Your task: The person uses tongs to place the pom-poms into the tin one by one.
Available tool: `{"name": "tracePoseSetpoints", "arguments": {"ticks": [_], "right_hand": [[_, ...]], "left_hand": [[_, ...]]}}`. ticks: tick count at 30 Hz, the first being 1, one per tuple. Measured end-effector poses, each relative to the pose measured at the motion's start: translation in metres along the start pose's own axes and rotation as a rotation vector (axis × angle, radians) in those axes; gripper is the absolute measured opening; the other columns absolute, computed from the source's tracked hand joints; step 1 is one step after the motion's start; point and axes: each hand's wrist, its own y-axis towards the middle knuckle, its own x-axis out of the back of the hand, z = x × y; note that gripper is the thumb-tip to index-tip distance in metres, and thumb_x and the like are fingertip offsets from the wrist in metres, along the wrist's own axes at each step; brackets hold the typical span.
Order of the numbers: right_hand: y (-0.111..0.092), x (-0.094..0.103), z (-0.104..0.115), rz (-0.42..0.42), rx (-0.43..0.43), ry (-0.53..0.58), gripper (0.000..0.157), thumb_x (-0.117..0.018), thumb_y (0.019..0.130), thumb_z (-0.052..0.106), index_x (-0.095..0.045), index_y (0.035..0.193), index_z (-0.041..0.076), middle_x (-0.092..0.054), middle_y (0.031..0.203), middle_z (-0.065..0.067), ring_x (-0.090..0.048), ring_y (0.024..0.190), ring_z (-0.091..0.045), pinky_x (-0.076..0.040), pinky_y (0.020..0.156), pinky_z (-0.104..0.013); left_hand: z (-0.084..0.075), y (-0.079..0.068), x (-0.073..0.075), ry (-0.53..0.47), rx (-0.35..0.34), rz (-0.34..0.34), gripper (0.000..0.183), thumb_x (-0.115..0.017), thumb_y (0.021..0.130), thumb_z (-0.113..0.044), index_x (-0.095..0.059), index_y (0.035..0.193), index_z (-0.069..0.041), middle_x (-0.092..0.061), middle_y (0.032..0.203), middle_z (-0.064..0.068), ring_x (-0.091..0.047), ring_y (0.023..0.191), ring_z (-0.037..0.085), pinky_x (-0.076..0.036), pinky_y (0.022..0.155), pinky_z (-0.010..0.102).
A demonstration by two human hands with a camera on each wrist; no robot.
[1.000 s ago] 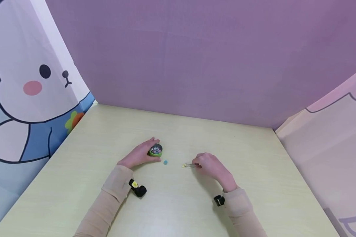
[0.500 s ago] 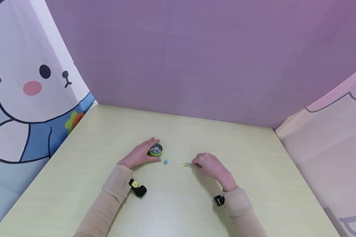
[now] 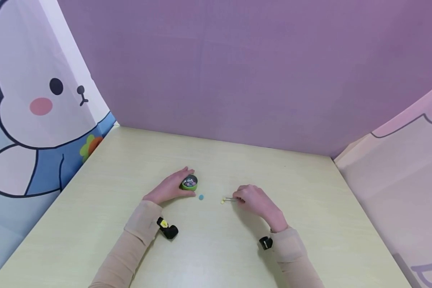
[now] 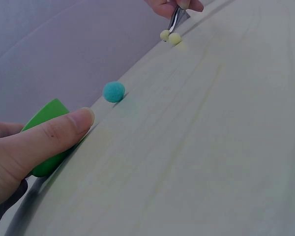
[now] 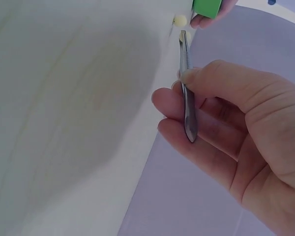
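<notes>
My left hand point(image 3: 170, 186) grips a small green bowl point(image 3: 189, 183) with a shiny inside; small pale and pinkish pieces lie in it. In the left wrist view the thumb presses along the green wall point(image 4: 51, 164). Just right of the bowl rests a blue pom-pom point(image 4: 113, 92). My right hand point(image 3: 255, 200) pinches metal tweezers point(image 5: 186, 78) between thumb and fingers, pointing them left. Two yellow pom-poms are at the tips: one point(image 5: 180, 20) lies on the table, the other point(image 4: 164, 35) touches or sits between the tips; I cannot tell which.
The pale wooden table point(image 3: 209, 248) extends around both hands. A purple cloth point(image 3: 230, 80) hangs behind it, and a cartoon-printed cloth point(image 3: 18, 80) hangs at the left. Black wrist cameras point(image 3: 168, 229) are worn on both sleeves.
The tweezers' tips and the farther yellow pom-pom have shifted very slightly away from me. The left hand and the green bowl stay in place on the table.
</notes>
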Motion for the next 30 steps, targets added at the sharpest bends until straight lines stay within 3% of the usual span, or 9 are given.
{"name": "tracePoseSetpoints", "arguments": {"ticks": [13,30], "right_hand": [[0.008,-0.002,0.000,-0.043,0.029,0.017,0.028,-0.062,0.080,-0.011,-0.057,0.066,0.013,-0.054,0.066,0.004,-0.035,0.062,-0.004,-0.030,0.055,-0.013],[0.024,0.005,0.005,-0.039,0.040,0.065,0.029,-0.059,0.082,-0.012,-0.056,0.065,0.011,-0.054,0.065,0.000,-0.034,0.061,-0.005,-0.027,0.053,-0.013]], "left_hand": [[-0.001,0.000,0.000,0.003,-0.001,0.003,0.092,-0.078,0.082,-0.046,-0.034,0.154,-0.010,-0.024,0.163,0.022,-0.033,0.147,0.041,-0.034,0.119,0.056],[-0.002,0.001,-0.001,0.012,-0.002,-0.002,0.092,-0.078,0.082,-0.046,-0.034,0.154,-0.010,-0.023,0.163,0.022,-0.031,0.148,0.042,-0.033,0.119,0.057]]}}
